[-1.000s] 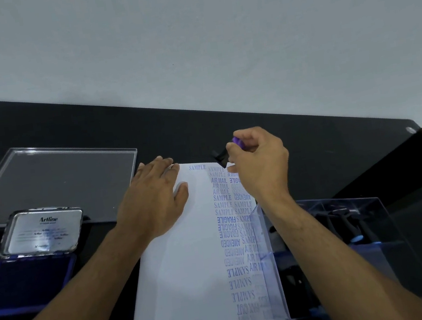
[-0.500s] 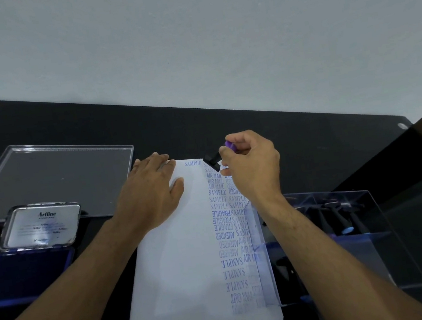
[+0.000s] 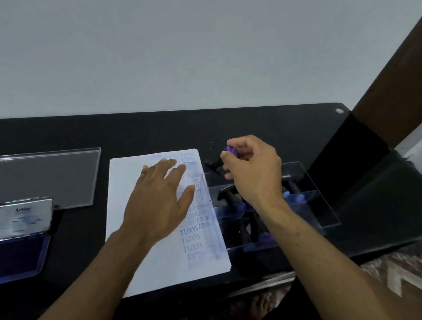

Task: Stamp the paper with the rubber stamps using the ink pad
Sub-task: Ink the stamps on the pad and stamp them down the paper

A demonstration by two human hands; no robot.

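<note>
A white paper [image 3: 143, 222] lies on the black table, its right side covered with blue stamped words. My left hand [image 3: 161, 201] lies flat on it with fingers spread. My right hand [image 3: 254, 170] grips a rubber stamp [image 3: 231, 151] with a purple knob and black base, held just right of the paper's top corner, above the clear stamp box [image 3: 318, 207]. The open ink pad [image 3: 13, 255], blue with a silver lid, sits at the far left.
A clear plastic lid [image 3: 35, 180] lies at the back left. Several more stamps stand inside the clear box. The table's front edge runs below the paper, with a patterned rug [image 3: 421, 279] beyond. A dark wooden post [image 3: 402, 75] rises at the right.
My right hand lifted the stamp off the paper's top edge and moved it right, over the stamp box. My left hand slid rightward across the paper. The view tilted down.
</note>
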